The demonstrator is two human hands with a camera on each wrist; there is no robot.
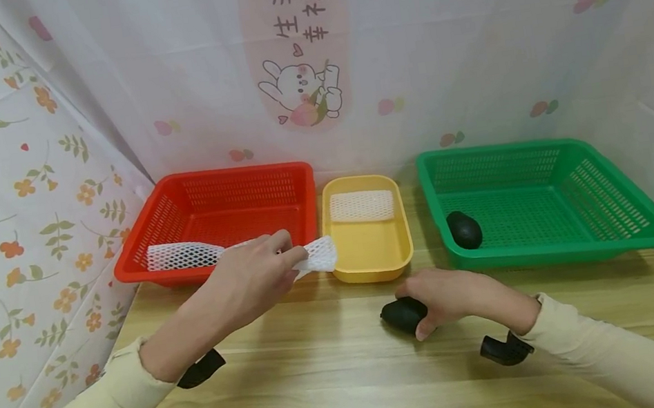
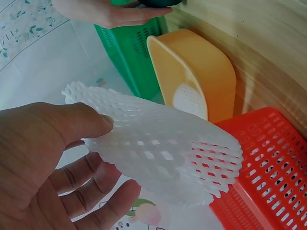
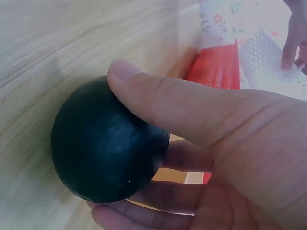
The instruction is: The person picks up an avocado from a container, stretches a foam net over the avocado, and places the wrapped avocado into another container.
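My left hand [image 1: 252,274] pinches a white foam net sleeve [image 2: 153,139] between thumb and fingers, above the near right corner of the red basket [image 1: 308,196]. In the left wrist view the sleeve looks flattened, its meshes spread at the far end. Low over the wooden table, my right hand [image 1: 443,296] grips a dark, smooth avocado [image 3: 108,143], thumb on one side and fingers curled under the other. Its narrow tip points left in the head view. A second dark avocado [image 1: 464,230] lies in the left part of the green basket [image 1: 560,255].
More white foam netting [image 1: 183,255] shows at the red basket's near side, partly behind my left hand. Between the baskets stands a small yellow bin [image 1: 374,270] with a foam net sleeve [image 1: 361,206] at its back. A printed curtain [image 1: 208,74] hangs behind.
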